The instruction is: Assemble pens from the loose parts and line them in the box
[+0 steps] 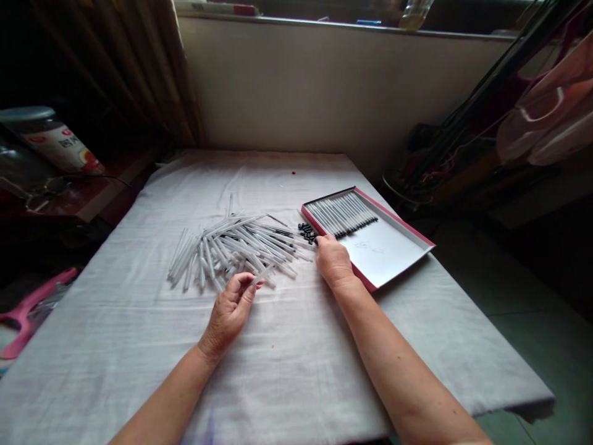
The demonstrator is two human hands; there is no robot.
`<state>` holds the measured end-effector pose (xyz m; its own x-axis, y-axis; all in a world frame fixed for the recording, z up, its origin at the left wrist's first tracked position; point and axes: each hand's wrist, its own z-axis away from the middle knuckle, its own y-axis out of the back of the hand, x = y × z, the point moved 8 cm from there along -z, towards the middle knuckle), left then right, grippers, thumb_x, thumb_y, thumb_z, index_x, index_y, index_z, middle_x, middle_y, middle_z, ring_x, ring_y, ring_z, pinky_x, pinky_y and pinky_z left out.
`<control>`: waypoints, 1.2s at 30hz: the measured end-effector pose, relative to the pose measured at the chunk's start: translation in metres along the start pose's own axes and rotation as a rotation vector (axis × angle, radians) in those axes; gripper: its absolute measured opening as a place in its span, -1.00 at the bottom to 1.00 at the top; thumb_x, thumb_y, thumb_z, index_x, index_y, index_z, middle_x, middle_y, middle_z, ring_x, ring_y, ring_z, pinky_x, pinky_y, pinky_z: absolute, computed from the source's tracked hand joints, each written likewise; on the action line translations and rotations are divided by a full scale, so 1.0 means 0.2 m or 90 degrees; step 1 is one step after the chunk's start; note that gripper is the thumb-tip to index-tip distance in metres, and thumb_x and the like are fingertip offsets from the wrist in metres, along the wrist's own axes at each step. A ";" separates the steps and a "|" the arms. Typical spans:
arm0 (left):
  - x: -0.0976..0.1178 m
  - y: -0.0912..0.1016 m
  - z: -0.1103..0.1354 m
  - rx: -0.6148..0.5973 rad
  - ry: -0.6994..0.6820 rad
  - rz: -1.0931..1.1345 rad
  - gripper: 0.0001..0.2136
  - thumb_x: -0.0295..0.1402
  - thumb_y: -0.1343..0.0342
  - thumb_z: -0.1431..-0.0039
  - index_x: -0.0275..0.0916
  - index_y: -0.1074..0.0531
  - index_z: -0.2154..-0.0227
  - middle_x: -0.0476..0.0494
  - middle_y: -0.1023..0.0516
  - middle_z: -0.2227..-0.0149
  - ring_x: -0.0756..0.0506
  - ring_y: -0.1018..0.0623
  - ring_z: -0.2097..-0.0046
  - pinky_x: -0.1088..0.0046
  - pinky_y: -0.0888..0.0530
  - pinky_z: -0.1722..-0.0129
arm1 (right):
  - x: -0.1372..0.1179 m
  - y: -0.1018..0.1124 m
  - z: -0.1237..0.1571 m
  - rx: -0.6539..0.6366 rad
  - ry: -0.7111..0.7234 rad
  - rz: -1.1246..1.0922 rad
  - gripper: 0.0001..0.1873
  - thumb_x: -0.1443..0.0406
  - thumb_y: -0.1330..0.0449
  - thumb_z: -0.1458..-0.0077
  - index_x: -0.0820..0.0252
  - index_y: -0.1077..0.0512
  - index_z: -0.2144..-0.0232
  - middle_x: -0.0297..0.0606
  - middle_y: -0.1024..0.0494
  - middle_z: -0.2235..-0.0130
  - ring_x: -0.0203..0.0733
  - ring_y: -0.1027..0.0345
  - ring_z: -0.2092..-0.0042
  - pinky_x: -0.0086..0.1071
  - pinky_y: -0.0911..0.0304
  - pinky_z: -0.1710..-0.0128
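Note:
My left hand (233, 307) is closed on a translucent pen barrel (263, 275), pinched between thumb and fingers, its free end pointing up and right. Just beyond it lies a loose heap of clear pen barrels (231, 244), with several dark refills (283, 233) among them. My right hand (334, 259) is closed, its fingertips down by a small pile of black pen parts (306, 232); what they grip is hidden. Beside that hand a shallow red-edged box lid (405, 221) holds a row of pens with black ends (343, 212).
White cloth (139, 346) covers the table. A labelled jar (50, 139) stands on a dark side table at left, above a pink-handled item (37, 303). A wall (296, 86) with a ledge rises behind, and hanging items (546, 117) are at right.

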<state>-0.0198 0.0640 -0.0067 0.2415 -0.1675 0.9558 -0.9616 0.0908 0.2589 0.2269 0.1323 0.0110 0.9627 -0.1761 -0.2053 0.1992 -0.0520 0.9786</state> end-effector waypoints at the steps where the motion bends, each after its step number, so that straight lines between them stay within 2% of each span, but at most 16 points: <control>1: -0.01 0.00 0.00 0.004 0.005 -0.004 -0.75 -0.16 -0.04 -0.24 -0.22 -0.35 0.17 -0.19 -0.60 0.21 -0.09 -0.59 0.18 0.39 -0.50 0.18 | -0.01 -0.01 -0.01 -0.009 0.000 0.014 -0.67 0.48 0.04 -0.20 0.25 -0.50 0.14 0.01 -0.51 0.08 -0.07 -0.50 0.22 -0.32 -0.29 0.22; 7: -0.01 -0.01 -0.01 -0.004 0.004 -0.022 -0.77 -0.20 -0.07 -0.21 -0.23 -0.39 0.18 -0.15 -0.59 0.27 -0.08 -0.60 0.22 0.43 -0.51 0.20 | -0.02 -0.01 -0.06 0.002 -0.016 0.005 -0.76 0.41 -0.03 -0.22 0.29 -0.46 0.13 0.07 -0.50 0.09 -0.03 -0.48 0.18 -0.29 -0.29 0.19; 10: 0.00 -0.01 -0.01 -0.008 0.001 -0.031 -0.77 -0.21 -0.06 -0.21 -0.23 -0.40 0.17 -0.15 -0.60 0.27 -0.08 -0.60 0.24 0.43 -0.53 0.22 | 0.00 -0.01 -0.04 0.036 -0.008 -0.090 -0.80 0.40 -0.08 -0.19 0.30 -0.46 0.18 0.06 -0.52 0.10 -0.03 -0.45 0.14 -0.27 -0.28 0.14; 12: 0.00 -0.01 -0.01 -0.007 -0.006 -0.039 -0.78 -0.22 -0.06 -0.21 -0.23 -0.41 0.17 -0.15 -0.60 0.27 -0.08 -0.61 0.25 0.42 -0.54 0.22 | 0.02 -0.01 0.00 0.063 -0.001 -0.260 -0.83 0.39 -0.10 -0.15 0.27 -0.47 0.23 -0.03 -0.55 0.16 -0.10 -0.44 0.18 -0.29 -0.28 0.15; 14: 0.02 -0.01 0.00 -0.011 -0.021 -0.054 -0.79 -0.24 -0.05 -0.21 -0.23 -0.41 0.17 -0.16 -0.60 0.27 -0.08 -0.61 0.26 0.42 -0.54 0.22 | 0.05 -0.04 0.07 0.049 -0.022 -0.535 -0.85 0.34 -0.14 -0.10 0.24 -0.47 0.28 -0.15 -0.56 0.26 -0.22 -0.40 0.34 -0.36 -0.29 0.31; 17: 0.06 -0.02 0.00 -0.016 -0.063 -0.115 -0.80 -0.27 -0.05 -0.21 -0.23 -0.44 0.17 -0.15 -0.61 0.27 -0.09 -0.61 0.24 0.42 -0.54 0.20 | 0.04 -0.13 0.20 -0.080 -0.102 -0.958 -0.78 0.25 -0.25 0.07 0.22 -0.49 0.31 -0.27 -0.53 0.37 -0.37 -0.26 0.52 -0.51 -0.10 0.59; 20: 0.10 -0.03 0.01 -0.016 -0.111 -0.191 -0.81 -0.31 -0.05 -0.20 -0.22 -0.46 0.17 -0.15 -0.61 0.26 -0.09 -0.60 0.23 0.42 -0.53 0.18 | -0.04 -0.15 0.32 -0.210 -0.153 -1.154 -0.73 0.30 -0.32 0.22 0.23 -0.54 0.34 -0.30 -0.51 0.42 -0.43 -0.21 0.55 -0.57 0.02 0.65; 23: 0.12 -0.04 0.02 -0.018 -0.148 -0.225 -0.80 -0.32 -0.04 -0.22 -0.22 -0.46 0.14 -0.16 -0.62 0.24 -0.09 -0.59 0.22 0.42 -0.52 0.20 | -0.11 -0.16 0.38 -0.280 -0.177 -1.195 -0.76 0.30 -0.33 0.22 0.24 -0.57 0.38 -0.31 -0.48 0.46 -0.45 -0.19 0.56 -0.60 0.06 0.68; 26: 0.12 -0.04 0.02 -0.014 -0.157 -0.239 -0.79 -0.32 -0.03 -0.23 -0.21 -0.46 0.13 -0.16 -0.62 0.23 -0.08 -0.59 0.23 0.42 -0.51 0.20 | -0.14 -0.16 0.40 -0.308 -0.171 -1.191 -0.77 0.27 -0.34 0.21 0.24 -0.58 0.40 -0.33 -0.46 0.49 -0.47 -0.17 0.57 -0.60 0.09 0.69; 36: 0.11 -0.04 0.02 -0.024 -0.151 -0.265 -0.80 -0.31 -0.03 -0.23 -0.20 -0.47 0.15 -0.15 -0.61 0.25 -0.09 -0.59 0.23 0.43 -0.50 0.20 | -0.13 -0.14 0.37 -0.282 -0.106 -1.166 -0.80 0.26 -0.33 0.16 0.21 -0.50 0.40 -0.36 -0.46 0.49 -0.49 -0.08 0.61 -0.59 0.18 0.69</control>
<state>-0.0065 0.0561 0.0110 0.5645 -0.4157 0.7131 -0.7832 0.0029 0.6217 0.1816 0.0652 -0.0124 -0.4815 -0.2863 -0.8283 0.8700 -0.0417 -0.4913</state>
